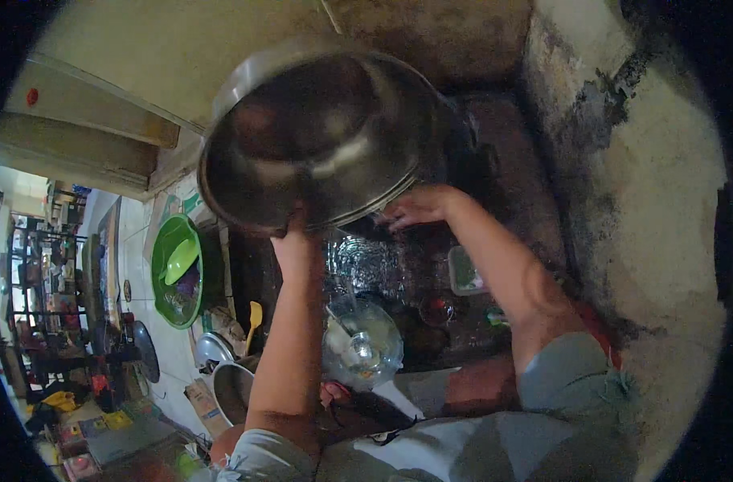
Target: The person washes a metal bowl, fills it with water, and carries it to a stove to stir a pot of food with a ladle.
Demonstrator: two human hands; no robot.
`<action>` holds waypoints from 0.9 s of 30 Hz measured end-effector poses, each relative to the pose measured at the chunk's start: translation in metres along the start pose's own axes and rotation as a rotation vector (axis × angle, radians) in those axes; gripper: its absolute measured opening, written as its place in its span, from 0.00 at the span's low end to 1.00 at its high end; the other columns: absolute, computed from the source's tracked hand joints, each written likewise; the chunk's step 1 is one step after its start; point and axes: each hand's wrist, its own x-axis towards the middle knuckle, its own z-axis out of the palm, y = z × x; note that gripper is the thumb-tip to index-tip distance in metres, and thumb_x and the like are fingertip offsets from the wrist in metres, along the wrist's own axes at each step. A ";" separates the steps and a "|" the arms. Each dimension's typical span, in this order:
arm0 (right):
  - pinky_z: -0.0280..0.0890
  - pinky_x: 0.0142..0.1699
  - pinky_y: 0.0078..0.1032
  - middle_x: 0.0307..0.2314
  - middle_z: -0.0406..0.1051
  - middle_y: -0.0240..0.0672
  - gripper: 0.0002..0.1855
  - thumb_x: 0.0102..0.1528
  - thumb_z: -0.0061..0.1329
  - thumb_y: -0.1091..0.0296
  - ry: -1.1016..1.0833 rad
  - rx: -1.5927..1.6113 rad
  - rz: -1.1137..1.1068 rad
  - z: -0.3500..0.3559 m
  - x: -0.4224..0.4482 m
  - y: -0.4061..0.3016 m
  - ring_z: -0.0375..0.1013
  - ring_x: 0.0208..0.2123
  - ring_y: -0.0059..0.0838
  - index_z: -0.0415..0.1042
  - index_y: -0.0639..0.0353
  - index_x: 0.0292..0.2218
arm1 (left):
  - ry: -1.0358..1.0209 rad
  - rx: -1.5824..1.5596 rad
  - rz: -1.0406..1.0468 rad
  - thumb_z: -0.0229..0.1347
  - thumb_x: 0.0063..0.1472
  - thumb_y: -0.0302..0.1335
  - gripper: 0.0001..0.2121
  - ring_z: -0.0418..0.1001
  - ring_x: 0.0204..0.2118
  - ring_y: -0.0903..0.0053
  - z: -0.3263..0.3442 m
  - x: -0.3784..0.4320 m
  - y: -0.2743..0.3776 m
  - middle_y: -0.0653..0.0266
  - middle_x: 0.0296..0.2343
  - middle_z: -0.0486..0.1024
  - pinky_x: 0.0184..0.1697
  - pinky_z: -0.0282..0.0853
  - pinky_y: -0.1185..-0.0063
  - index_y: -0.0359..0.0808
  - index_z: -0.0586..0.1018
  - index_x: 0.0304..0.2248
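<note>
A large round metal basin (318,175) is held up and tilted, its inside facing me. My left hand (295,241) grips its near rim, with some fingers hidden by the metal. Beside the rim's right part is my right hand (418,206), fingers spread and slightly blurred; whether it touches the basin is unclear. Below lies a wet, dark floor (366,259) with rippling water. A clear bowl (363,346) with a metal utensil inside stands between my forearms.
At left are a green tub (202,271) holding a green bowl, a yellow spatula (254,319), a metal lid (213,349) and a pot (232,388). A rectangular plastic container (463,271) lies near my right forearm. A stained wall (656,199) rises at right.
</note>
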 end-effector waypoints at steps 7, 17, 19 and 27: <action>0.51 0.50 0.46 0.48 0.52 0.42 0.30 0.49 0.39 0.57 -0.002 0.521 -0.362 -0.001 -0.022 -0.044 0.57 0.46 0.47 0.45 0.49 0.52 | -0.267 -0.386 -0.781 0.39 0.51 0.19 0.18 0.70 0.30 0.56 0.032 0.076 0.005 0.45 0.35 0.64 0.23 0.73 0.79 0.23 0.55 0.43; 0.61 0.40 0.48 0.50 0.42 0.41 0.38 0.47 0.39 0.65 0.560 0.395 -0.513 -0.030 0.027 -0.037 0.51 0.49 0.42 0.30 0.45 0.53 | -0.596 -0.348 -0.808 0.42 0.56 0.38 0.23 0.67 0.37 0.59 0.083 0.083 -0.031 0.46 0.41 0.60 0.35 0.70 0.73 0.27 0.57 0.45; 0.62 0.39 0.47 0.49 0.43 0.43 0.39 0.46 0.38 0.68 0.776 0.347 -0.610 -0.010 0.023 -0.043 0.52 0.48 0.43 0.30 0.45 0.53 | -0.553 -0.249 -0.820 0.44 0.54 0.44 0.28 0.65 0.39 0.59 0.080 0.072 -0.029 0.46 0.43 0.58 0.36 0.68 0.72 0.28 0.57 0.46; 0.65 0.36 0.44 0.47 0.45 0.44 0.46 0.41 0.41 0.78 1.302 -0.100 -0.754 -0.043 0.029 -0.045 0.56 0.44 0.42 0.27 0.40 0.53 | -0.675 -0.049 -0.841 0.46 0.46 0.56 0.45 0.46 0.52 0.51 0.071 0.029 -0.037 0.46 0.52 0.40 0.49 0.49 0.58 0.33 0.41 0.53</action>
